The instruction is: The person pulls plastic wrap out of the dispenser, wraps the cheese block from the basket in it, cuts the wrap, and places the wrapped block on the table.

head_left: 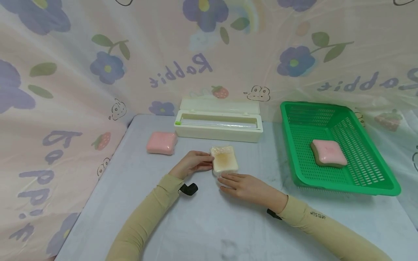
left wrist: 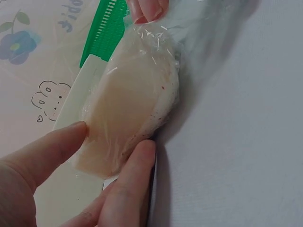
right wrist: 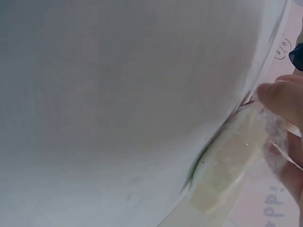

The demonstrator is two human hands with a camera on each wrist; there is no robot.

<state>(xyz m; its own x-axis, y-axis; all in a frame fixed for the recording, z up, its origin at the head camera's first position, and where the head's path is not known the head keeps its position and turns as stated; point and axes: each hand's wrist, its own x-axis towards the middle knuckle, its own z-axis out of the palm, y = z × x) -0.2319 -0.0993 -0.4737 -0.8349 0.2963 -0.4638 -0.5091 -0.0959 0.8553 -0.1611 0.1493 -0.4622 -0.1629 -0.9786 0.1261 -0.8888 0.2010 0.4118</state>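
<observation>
A cream, bread-slice-shaped block (head_left: 225, 160) with a tan middle lies on the table, wrapped in clear cling film. My left hand (head_left: 193, 163) holds its left side, thumb on one face and a finger along the other edge in the left wrist view. At the block's near edge, my right hand (head_left: 246, 188) pinches loose cling film (right wrist: 277, 127) between thumb and fingers. Crinkled film covers the block's end near the right fingertips (left wrist: 147, 8) in the left wrist view. Some right-hand fingers are cut off in the right wrist view.
Behind the block stands an open white cling film box (head_left: 218, 132) holding a roll. A pink cushion-shaped block (head_left: 161, 142) lies at the left. On the right, a green basket (head_left: 295, 170) holds another pink block (head_left: 330, 153) with a brown side. Printed cloth hangs behind.
</observation>
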